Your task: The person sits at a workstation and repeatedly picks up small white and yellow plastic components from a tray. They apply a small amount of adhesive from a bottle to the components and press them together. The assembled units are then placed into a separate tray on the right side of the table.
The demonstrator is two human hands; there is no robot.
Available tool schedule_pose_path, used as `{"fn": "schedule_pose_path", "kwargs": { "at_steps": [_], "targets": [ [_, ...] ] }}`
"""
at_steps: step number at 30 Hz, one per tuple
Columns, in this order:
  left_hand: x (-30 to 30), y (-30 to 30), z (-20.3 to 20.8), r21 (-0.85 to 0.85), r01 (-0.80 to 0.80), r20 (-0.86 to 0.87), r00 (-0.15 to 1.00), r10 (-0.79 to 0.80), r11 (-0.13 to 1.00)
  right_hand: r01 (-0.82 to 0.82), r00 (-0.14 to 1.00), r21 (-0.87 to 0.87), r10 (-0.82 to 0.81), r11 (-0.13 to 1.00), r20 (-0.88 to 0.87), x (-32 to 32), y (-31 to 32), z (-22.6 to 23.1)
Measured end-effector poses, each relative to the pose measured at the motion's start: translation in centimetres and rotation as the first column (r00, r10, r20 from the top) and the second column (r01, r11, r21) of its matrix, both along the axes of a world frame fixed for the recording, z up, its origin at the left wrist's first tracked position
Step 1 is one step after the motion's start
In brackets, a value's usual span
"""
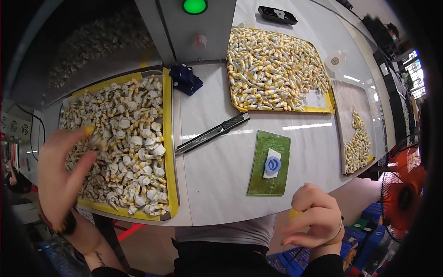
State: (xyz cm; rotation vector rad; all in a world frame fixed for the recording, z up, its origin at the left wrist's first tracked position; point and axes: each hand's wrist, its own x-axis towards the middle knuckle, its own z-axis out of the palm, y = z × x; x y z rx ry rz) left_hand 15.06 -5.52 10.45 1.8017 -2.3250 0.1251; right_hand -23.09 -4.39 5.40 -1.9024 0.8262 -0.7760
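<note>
So the small white-capped, yellow-banded pieces (134, 143) are heaped loose in the left tray (170, 138), the one with the yellow-taped rim, on your left side of the bench (217, 171). Your left hand (60, 171) is over that heap, thumb and forefinger parted, with a blur between the tips, so I can't tell if you've actually got a piece. Your right hand (316, 214) is off the near edge, loosely curled, a bit of yellow showing at the fingers; can't tell if it's holding anything either.

For handling, I'd go for pieces lying loose on top, pinch lightly around the body, and don't dig, since the heap looks tangly. I'd also watch your forearm near the knife.

Rest of the bench: that box cutter (212, 134) lies diagonally in the middle, next to a green pad (258, 180) with a blue round cap (272, 165) on it. Farther out there's a fuller tray (331, 104) and a cloth-lined one (344, 97), plus a dark blue cloth (186, 79) by the grey machine (184, 27). Around you: an orange fan (406, 184) and blue crates (295, 261) on the right.
</note>
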Motion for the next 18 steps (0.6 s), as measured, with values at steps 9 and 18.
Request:
{"fn": "schedule_pose_path", "kwargs": {
  "at_steps": [9, 18],
  "targets": [
    [4.9, -22.6, -6.3, 0.027, -0.199, 0.247, 0.951, 0.186, 0.980, -0.004, 0.998, -0.194, -0.010, 0.981, -0.070, -0.6, 0.8, 0.6],
    [10.4, -23.6, -7.8, 0.057, -0.080, 0.123, 0.990, 0.073, 0.995, 0.202, 0.903, -0.394, -0.327, 0.897, -0.281, -4.2, -1.7, 2.6]
  ]
}}
